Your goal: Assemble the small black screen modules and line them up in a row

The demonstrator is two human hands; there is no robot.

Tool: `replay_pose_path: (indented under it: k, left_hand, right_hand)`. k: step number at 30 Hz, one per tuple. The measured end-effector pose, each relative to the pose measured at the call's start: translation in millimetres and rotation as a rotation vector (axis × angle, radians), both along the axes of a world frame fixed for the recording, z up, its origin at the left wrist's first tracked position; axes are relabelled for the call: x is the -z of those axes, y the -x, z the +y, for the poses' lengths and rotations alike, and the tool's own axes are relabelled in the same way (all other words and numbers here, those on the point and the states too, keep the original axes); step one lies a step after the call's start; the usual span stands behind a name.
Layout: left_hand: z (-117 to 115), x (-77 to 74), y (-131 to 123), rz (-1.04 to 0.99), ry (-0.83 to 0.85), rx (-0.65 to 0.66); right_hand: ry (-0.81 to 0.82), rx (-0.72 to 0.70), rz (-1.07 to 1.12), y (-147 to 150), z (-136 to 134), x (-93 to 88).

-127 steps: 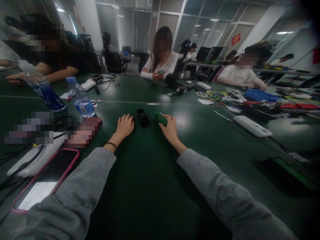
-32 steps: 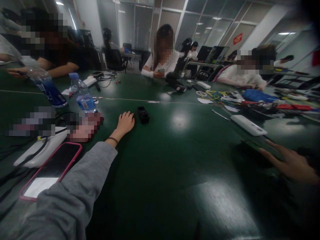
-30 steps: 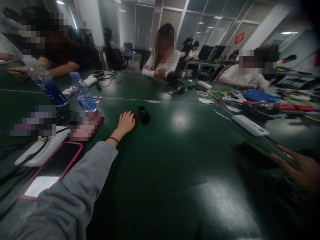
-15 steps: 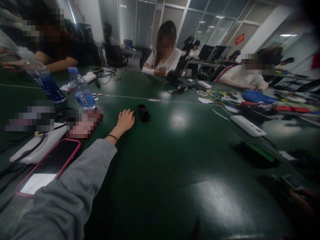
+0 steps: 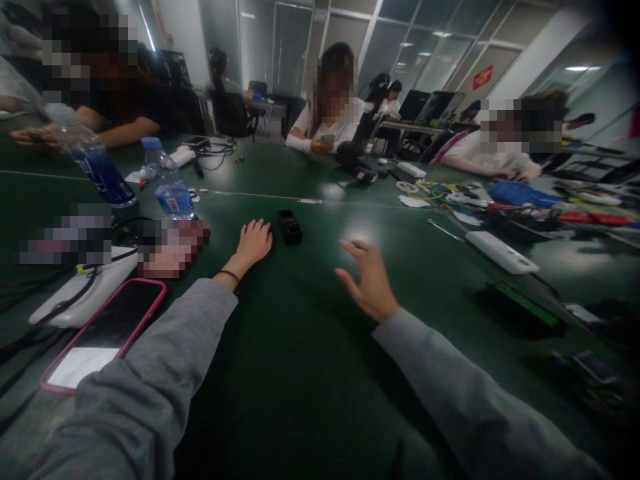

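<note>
On the dark green table [image 5: 300,333] my left hand [image 5: 256,241] lies palm down, its fingers stretched out and nothing in it. Just to its right stands a small black box-shaped device [image 5: 289,227], with a narrow gap between them. Over the table to the right of that device is my right hand [image 5: 370,280], fingers and thumb apart and holding nothing. A phone with a pink-red case [image 5: 107,333] lies beside my left sleeve. What the black device is, I cannot make out.
Two plastic bottles [image 5: 173,190] stand at the left, near a white power bank-like block [image 5: 83,287] with black cables. At the right lie a wrench [image 5: 445,230], a long white block [image 5: 501,252], a green-topped dark object [image 5: 525,308] and tangled cables. Several people sit beyond.
My right hand has come in from the lower right and now reaches over the table with its fingers apart. The left hand stays beside the black device. The view has shifted slightly.
</note>
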State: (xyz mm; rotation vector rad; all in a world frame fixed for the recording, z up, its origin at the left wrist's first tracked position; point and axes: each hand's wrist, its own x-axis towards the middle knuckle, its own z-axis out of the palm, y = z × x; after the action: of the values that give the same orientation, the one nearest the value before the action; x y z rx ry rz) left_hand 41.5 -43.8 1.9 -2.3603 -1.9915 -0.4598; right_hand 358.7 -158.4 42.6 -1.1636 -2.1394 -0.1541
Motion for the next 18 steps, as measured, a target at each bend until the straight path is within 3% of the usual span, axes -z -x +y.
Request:
replay_pose_path:
  k: [2, 4, 6, 8, 10, 13, 16, 18]
  left_hand:
    - [-0.6, 0.7, -0.9, 0.007, -0.027, -0.009]
    - [-1.1, 1.0, -1.9, 0.017, -0.037, -0.015]
    - [-1.3, 0.7, -2.7, 0.027, -0.028, -0.017]
    - [-1.1, 0.4, -3.2, 0.028, -0.025, -0.020]
    - [-0.3, 0.6, -3.1, 0.015, -0.027, -0.020]
    - [2.1, 2.7, -1.3, -0.019, -0.019, -0.011]
    - [5.0, 5.7, 1.8, -0.050, 0.013, 0.016]
    - [6.2, 7.3, 3.2, -0.064, 0.021, 0.026]
  right_hand:
    - [0.128, -0.026, -0.038, 60.8, 37.0, 13.8]
    - [0.214, 0.053, 0.007, 107.0, 69.8, 21.0]
    - [0.282, 0.134, 0.070, 133.9, 94.9, 22.7]
    - [0.347, 0.149, 0.126, 141.2, 109.5, 21.6]
    - [0.381, 0.078, 0.171, 130.6, 112.0, 19.6]
    - [0.426, -0.113, 0.193, 85.2, 93.2, 14.7]
    - [0.552, -0.194, 0.164, 9.4, 51.9, 5.1]
    - [0.608, -0.109, 0.182, -52.0, 14.7, -5.3]
